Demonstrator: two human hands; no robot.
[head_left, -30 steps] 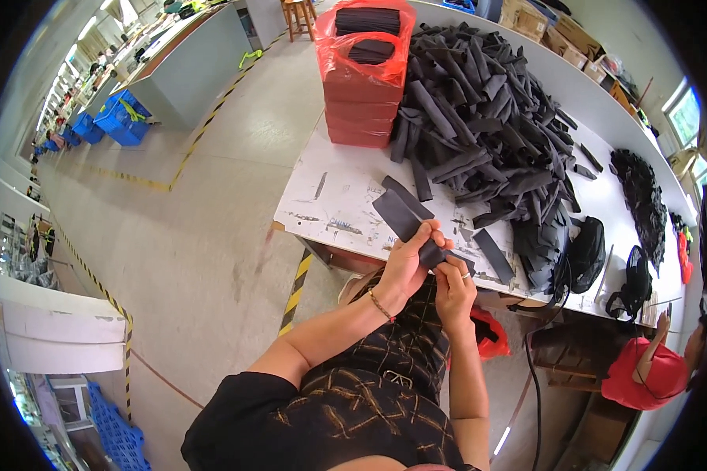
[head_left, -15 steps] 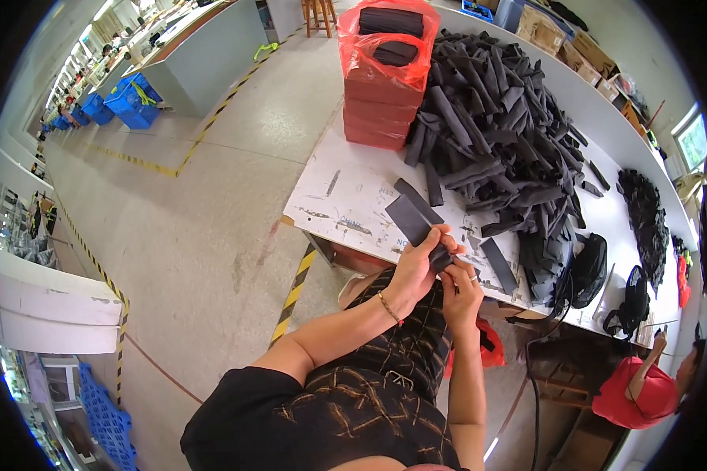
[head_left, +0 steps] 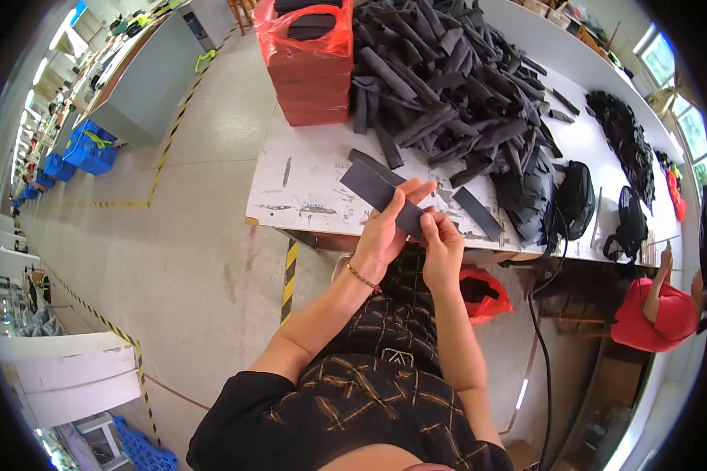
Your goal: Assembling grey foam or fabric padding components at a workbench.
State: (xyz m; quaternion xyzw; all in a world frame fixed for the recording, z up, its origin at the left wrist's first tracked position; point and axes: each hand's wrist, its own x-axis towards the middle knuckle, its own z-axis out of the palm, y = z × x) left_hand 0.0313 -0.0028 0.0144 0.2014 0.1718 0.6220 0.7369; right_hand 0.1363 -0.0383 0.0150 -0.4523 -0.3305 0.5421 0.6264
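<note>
A flat black fabric strip (head_left: 367, 183) is stretched between my two hands, just above the table's near edge. My left hand (head_left: 382, 231) grips it around the middle, the thumb on top and the fingers beneath. At the strip's lower right end, my right hand (head_left: 445, 250) pinches it between thumb and fingertips. Close behind the held strip, another black strip (head_left: 379, 166) lies on the white table (head_left: 298, 184). One more flat strip (head_left: 477, 213) rests to the right of my hands. Beyond them rises a big heap of black fabric pieces (head_left: 448, 86).
Left of the heap stands a red plastic bag (head_left: 310, 86) stacked with black pieces. Black mesh bundles (head_left: 575, 200) lie at the right, near a dark cable (head_left: 536, 330). Under the table is an open red bag (head_left: 483, 297). A person in red (head_left: 653, 314) sits at far right.
The view has shifted, so the table sits further left and higher. The strip's lower part, bunched at my fingers before, now lies flatter, with my right thumb pressing on its end.
</note>
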